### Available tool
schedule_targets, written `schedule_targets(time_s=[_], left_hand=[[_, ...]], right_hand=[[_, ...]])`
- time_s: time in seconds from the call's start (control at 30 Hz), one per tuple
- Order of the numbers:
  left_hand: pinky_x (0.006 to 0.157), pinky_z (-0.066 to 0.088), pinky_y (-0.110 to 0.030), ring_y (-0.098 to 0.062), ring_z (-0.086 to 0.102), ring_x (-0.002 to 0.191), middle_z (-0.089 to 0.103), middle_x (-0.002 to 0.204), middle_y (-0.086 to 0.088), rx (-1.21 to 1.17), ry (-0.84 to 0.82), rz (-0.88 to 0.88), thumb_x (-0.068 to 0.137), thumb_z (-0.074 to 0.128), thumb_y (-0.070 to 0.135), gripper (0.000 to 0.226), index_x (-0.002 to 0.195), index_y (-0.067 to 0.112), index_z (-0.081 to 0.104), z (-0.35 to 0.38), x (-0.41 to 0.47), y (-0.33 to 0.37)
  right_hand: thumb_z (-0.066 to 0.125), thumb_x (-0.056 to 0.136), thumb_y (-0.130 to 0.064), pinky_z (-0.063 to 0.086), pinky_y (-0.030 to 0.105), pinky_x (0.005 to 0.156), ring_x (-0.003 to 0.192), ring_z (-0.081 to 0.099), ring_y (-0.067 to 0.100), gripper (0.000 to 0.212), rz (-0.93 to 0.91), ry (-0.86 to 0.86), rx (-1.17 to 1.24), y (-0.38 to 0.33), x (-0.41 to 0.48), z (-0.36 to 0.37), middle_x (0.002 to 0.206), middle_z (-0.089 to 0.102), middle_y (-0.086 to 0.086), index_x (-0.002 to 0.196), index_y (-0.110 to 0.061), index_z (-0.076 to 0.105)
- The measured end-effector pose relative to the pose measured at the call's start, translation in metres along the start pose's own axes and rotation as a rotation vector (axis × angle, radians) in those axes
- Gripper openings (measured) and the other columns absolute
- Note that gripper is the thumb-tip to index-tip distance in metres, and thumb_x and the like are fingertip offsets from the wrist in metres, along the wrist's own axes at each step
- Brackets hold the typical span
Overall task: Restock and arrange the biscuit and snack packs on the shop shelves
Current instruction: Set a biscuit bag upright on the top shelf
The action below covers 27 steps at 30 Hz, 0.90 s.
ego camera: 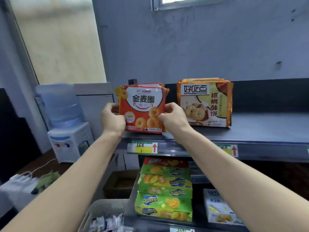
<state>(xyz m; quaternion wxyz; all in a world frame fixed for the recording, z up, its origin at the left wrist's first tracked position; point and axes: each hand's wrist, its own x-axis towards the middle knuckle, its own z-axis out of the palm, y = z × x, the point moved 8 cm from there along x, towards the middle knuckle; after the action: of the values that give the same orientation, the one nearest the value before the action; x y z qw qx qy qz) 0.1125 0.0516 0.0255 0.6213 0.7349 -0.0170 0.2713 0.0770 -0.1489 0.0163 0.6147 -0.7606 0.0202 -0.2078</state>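
A red biscuit pack [143, 104] with ring biscuits printed on it stands upright at the left end of the dark top shelf [260, 129], in front of more packs of the same kind. My left hand [112, 118] grips its left edge and my right hand [173, 116] pinches its right edge. To the right, a row of orange walnut-biscuit packs [205, 102] stands upright on the same shelf, apart from my hands.
Green and yellow cheese-biscuit boxes [164, 190] are stacked on the lower shelf, with a white box [217, 206] to their right. A grey basket [107, 215] with small wrapped items sits at bottom centre. A water dispenser [68, 124] stands left. Price labels [142, 147] line the shelf edge.
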Motion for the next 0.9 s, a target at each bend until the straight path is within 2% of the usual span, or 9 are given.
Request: schedule_targets(time_s=[0.17,0.27,0.33,0.47,0.53,0.6,0.73,0.8,0.9], left_hand=[[0.067,0.051,-0.028,-0.017,0.057,0.081,0.06,0.096,-0.007,0.014,-0.13,-0.032,0.083,0.067,0.0,0.028,0.108,0.005,0.056,0.006,0.012,-0.022],[0.058,0.046,-0.019,-0.013,0.056,0.079,0.059,0.094,-0.003,-0.005,-0.148,-0.01,0.084,0.068,0.004,0.03,0.111,0.005,0.056,0.009,0.016,-0.022],[0.058,0.048,-0.021,-0.012,0.057,0.077,0.059,0.096,-0.003,-0.005,-0.147,-0.005,0.084,0.068,0.007,0.031,0.112,0.006,0.055,0.011,0.018,-0.025],[0.079,0.055,-0.037,-0.019,0.059,0.092,0.061,0.107,-0.006,0.029,-0.139,-0.028,0.085,0.068,0.011,0.035,0.116,0.009,0.053,0.011,0.022,-0.032],[0.09,0.049,-0.034,-0.02,0.055,0.105,0.055,0.121,-0.01,0.107,-0.073,0.013,0.085,0.066,0.011,0.04,0.122,0.008,0.051,0.003,0.022,-0.03],[0.094,0.044,-0.028,-0.018,0.05,0.11,0.048,0.125,-0.01,0.168,-0.012,0.104,0.086,0.063,0.012,0.039,0.123,0.008,0.049,-0.004,0.013,-0.016],[0.077,0.046,-0.011,-0.005,0.05,0.09,0.053,0.115,-0.004,0.143,-0.055,0.293,0.088,0.059,0.011,0.026,0.114,0.015,0.055,0.003,-0.031,0.028],[0.073,0.047,-0.009,-0.002,0.053,0.084,0.059,0.11,-0.001,0.084,-0.14,0.343,0.088,0.059,0.01,0.02,0.105,0.019,0.058,0.016,-0.064,0.045],[0.07,0.047,-0.009,0.001,0.056,0.076,0.06,0.091,0.009,0.023,-0.296,0.37,0.086,0.061,0.009,0.017,0.094,0.024,0.059,0.04,-0.121,0.057]], right_hand=[[0.055,0.09,-0.008,0.057,0.039,0.083,0.095,0.064,0.017,0.028,0.014,0.04,-0.079,0.015,0.007,0.01,0.11,0.062,0.001,0.116,-0.018,0.054],[0.053,0.092,-0.007,0.058,0.035,0.08,0.096,0.063,0.016,0.026,-0.002,0.075,-0.093,0.015,0.01,0.01,0.111,0.062,0.0,0.116,-0.018,0.054],[0.054,0.093,-0.007,0.058,0.035,0.08,0.098,0.062,0.017,0.026,-0.005,0.081,-0.094,0.015,0.012,0.011,0.113,0.062,0.0,0.117,-0.017,0.053],[0.055,0.092,-0.01,0.057,0.031,0.08,0.101,0.061,0.016,0.031,-0.014,0.099,-0.115,0.015,0.008,0.008,0.117,0.06,0.001,0.123,-0.015,0.052],[0.055,0.092,-0.008,0.049,0.013,0.069,0.099,0.055,0.009,0.036,-0.067,0.142,-0.147,0.008,0.001,-0.001,0.113,0.055,-0.005,0.128,-0.014,0.049],[0.054,0.091,-0.006,0.039,0.006,0.065,0.1,0.049,0.006,0.039,-0.135,0.184,-0.166,-0.003,-0.011,-0.012,0.109,0.05,-0.008,0.129,-0.013,0.05],[0.056,0.089,-0.005,0.044,0.012,0.084,0.105,0.054,0.008,0.031,-0.235,0.176,-0.174,-0.017,-0.038,-0.03,0.107,0.056,-0.008,0.119,-0.013,0.058],[0.058,0.088,-0.005,0.048,0.02,0.092,0.104,0.059,0.011,0.025,-0.25,0.158,-0.19,-0.014,-0.054,-0.044,0.104,0.062,-0.005,0.111,-0.014,0.063],[0.058,0.086,-0.003,0.051,0.023,0.089,0.096,0.064,0.013,0.019,-0.238,0.131,-0.207,-0.001,-0.079,-0.076,0.096,0.067,-0.002,0.097,-0.016,0.066]])
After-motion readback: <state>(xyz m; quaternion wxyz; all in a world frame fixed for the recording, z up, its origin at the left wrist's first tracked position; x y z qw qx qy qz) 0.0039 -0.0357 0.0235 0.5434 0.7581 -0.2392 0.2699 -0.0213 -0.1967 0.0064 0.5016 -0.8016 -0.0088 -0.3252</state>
